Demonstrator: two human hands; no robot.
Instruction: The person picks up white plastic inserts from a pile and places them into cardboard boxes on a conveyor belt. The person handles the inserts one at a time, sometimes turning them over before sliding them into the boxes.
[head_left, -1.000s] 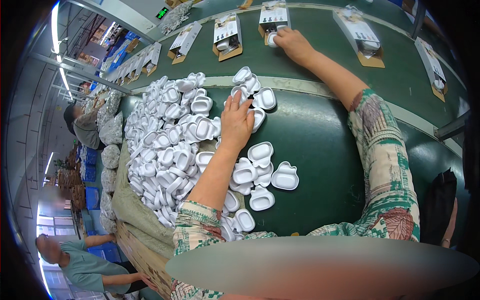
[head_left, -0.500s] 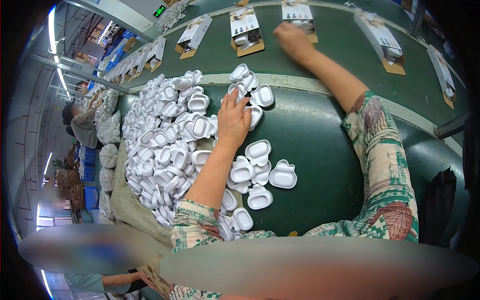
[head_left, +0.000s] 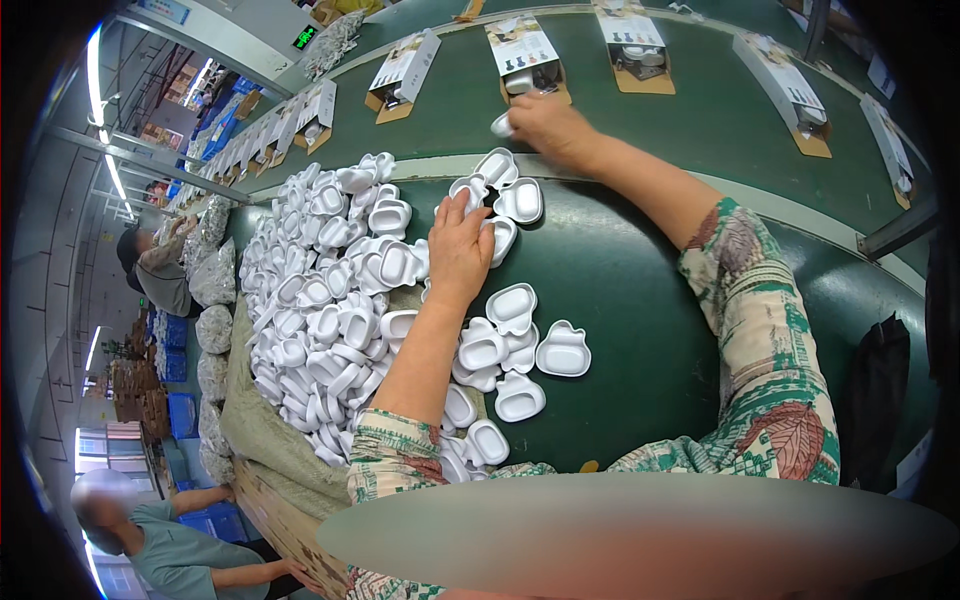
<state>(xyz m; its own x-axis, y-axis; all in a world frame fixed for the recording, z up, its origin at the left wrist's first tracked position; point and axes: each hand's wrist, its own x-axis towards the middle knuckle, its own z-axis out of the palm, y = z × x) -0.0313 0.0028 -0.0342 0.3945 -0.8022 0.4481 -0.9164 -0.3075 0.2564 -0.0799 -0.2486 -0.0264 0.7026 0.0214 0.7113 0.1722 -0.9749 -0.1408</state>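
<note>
A heap of white plastic bear-shaped dishes (head_left: 330, 290), shallow and rounded, covers the left of the green work table. My left hand (head_left: 462, 245) lies over a few dishes at the heap's right edge, fingers stretched out and touching them. Farther off, my right hand (head_left: 550, 130) pinches one white dish (head_left: 502, 126), partly hidden by the fingers. It hovers by the near end of an open white carton (head_left: 524, 48) with a white piece inside. To its right lies another open carton (head_left: 630, 38) with grey and white contents. Several loose dishes (head_left: 564, 350) lie right of my left forearm.
A green conveyor belt (head_left: 700, 100) runs across the far side with more open cartons (head_left: 785, 90). A pale rail (head_left: 640, 175) divides it from the table. Beige sacking (head_left: 265, 430) lies under the heap. A dark cloth (head_left: 880, 400) hangs at right; a co-worker (head_left: 190, 550) stands lower left.
My right hand has moved left and nearer, from one carton to the neighbouring one, and now a white dish shows in it. The cartons have shifted right. My left hand has hardly moved.
</note>
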